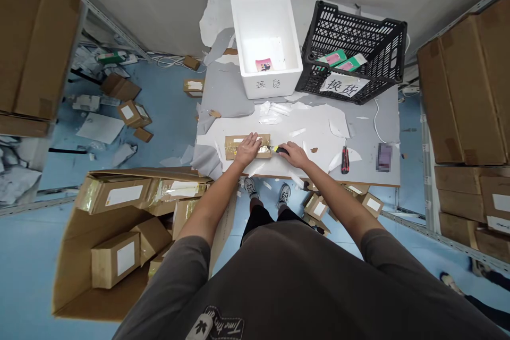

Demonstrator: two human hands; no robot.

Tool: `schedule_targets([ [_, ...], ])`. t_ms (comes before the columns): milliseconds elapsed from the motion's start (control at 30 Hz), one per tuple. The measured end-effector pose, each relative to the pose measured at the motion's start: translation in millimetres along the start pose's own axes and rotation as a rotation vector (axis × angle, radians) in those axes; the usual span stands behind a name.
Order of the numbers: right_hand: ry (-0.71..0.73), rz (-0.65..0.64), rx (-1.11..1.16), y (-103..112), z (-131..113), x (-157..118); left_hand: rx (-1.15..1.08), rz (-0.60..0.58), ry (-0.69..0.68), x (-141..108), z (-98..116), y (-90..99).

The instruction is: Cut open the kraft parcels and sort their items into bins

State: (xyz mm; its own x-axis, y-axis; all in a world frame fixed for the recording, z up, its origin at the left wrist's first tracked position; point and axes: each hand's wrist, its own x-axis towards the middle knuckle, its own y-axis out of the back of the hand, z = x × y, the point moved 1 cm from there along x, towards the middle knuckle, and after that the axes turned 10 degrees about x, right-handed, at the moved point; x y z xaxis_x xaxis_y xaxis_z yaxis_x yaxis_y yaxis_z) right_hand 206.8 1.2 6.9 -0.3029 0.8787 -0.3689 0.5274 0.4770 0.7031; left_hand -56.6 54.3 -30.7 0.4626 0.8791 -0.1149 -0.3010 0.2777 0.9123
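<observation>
A small brown cardboard box (231,147) with shiny tape lies near the table's front edge. My left hand (248,149) rests on top of it, fingers spread and pressing it against the table. In my right hand (294,154) is a black and yellow utility knife (281,150), its tip at the box's right end. Farther right on the table lies a red and black knife (345,160).
Behind stand a white foam box (271,89) and a black crate (382,64) holding green and white packs. A large open carton (66,276) of parcels is at the lower left. Shelves with cartons flank both sides; another person's feet show at lower right.
</observation>
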Motion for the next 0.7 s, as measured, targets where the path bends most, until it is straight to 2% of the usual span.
schedule_targets([
  [233, -0.003, 0.004, 0.049, -7, 4, 2, -0.003, 0.017, -0.006, -2, 0, 0.9],
  [500, -0.042, 0.004, 0.063, -12, 1, 0, 0.042, -0.03, 0.001, 4, 8, 11.6],
  [700, -0.038, 0.003, 0.04, -14, -1, 2, 0.036, 0.01, 0.049, 4, 14, 5.0],
])
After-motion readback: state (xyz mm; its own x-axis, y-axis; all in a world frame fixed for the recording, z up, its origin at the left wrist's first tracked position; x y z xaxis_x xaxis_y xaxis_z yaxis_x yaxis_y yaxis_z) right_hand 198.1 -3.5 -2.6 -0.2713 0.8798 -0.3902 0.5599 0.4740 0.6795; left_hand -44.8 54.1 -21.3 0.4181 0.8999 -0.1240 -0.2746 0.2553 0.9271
